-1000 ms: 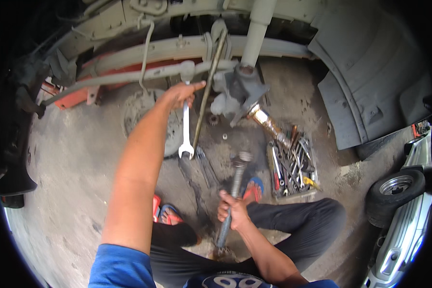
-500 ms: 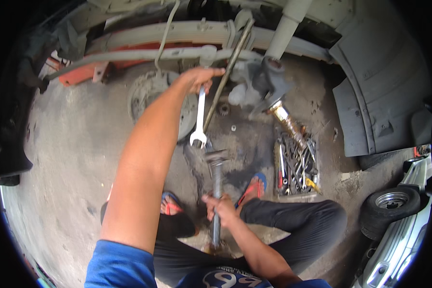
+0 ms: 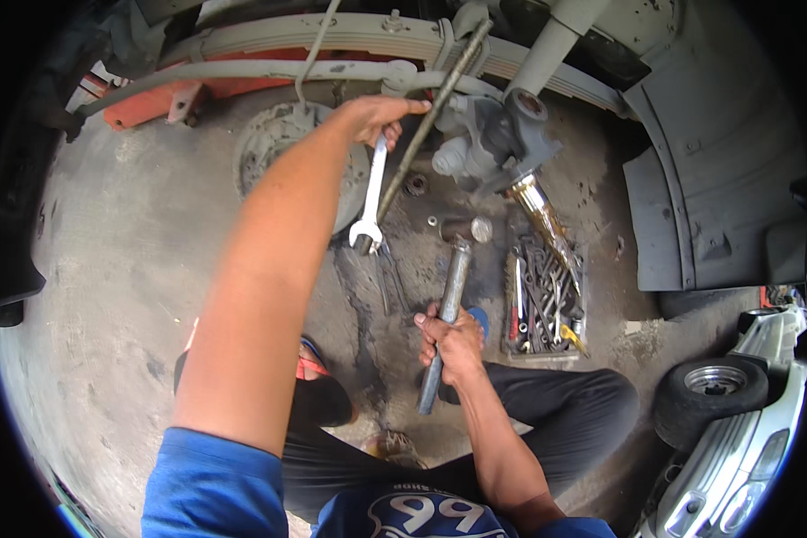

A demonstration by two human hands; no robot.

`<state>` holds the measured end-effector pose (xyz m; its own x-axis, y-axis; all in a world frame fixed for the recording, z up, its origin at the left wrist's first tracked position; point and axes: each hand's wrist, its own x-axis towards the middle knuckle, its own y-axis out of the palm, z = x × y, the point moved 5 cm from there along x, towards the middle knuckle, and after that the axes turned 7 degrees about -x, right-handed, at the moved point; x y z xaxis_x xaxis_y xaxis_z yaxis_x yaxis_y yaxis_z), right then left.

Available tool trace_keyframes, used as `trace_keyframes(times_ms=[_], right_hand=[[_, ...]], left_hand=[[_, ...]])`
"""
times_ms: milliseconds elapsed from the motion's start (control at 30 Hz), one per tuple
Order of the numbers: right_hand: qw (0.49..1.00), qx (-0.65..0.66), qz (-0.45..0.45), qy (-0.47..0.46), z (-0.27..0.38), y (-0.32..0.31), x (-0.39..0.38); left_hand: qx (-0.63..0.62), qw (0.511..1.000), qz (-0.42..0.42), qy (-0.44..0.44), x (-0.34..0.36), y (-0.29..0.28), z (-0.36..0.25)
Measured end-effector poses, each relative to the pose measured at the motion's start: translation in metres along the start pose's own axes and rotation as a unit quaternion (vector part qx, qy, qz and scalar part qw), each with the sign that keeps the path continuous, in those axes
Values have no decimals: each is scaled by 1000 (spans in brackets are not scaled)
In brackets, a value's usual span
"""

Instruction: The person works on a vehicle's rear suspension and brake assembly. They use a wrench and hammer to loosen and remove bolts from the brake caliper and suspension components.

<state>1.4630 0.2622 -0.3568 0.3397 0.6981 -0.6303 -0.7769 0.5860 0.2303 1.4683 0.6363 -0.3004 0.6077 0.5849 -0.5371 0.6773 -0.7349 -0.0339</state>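
My left hand (image 3: 374, 121) reaches far forward, fingers closed around the upper part of a silver open-ended wrench (image 3: 374, 184). Its outstretched index finger touches or nearly touches a long metal rod (image 3: 430, 117). That rod slants from the leaf spring down toward me, and the wrench's jaw (image 3: 366, 235) is at its lower end; whether it grips the rod I cannot tell. Closer to my body, my right hand (image 3: 454, 342) is wrapped around the metal handle of a sledgehammer (image 3: 457, 278). The hammer's head (image 3: 466, 230) points away from me, to the right of the rod's lower end and apart from it.
A tray of wrenches and tools (image 3: 547, 300) lies right, below a greasy axle spindle (image 3: 542, 215). Behind the left forearm is a round brake backing plate (image 3: 260, 152). Leaf springs (image 3: 331, 38) cross the far side. A wheel (image 3: 715, 386) stands at right.
The hammer, blurred and just below the rod's lower end before, has swung right and a little away from me with my right hand. My left hand and the wrench stay nearly in place.
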Motion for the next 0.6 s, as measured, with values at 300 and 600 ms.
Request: trace_keyframes(times_ms=[300, 600], right_hand=[[925, 231, -294, -61, -36, -50, -10], [998, -49, -35, 10, -59, -5, -29]], left_hand=[[35, 999, -17, 14, 4, -5, 5], [-27, 999, 14, -31, 2, -7, 3]])
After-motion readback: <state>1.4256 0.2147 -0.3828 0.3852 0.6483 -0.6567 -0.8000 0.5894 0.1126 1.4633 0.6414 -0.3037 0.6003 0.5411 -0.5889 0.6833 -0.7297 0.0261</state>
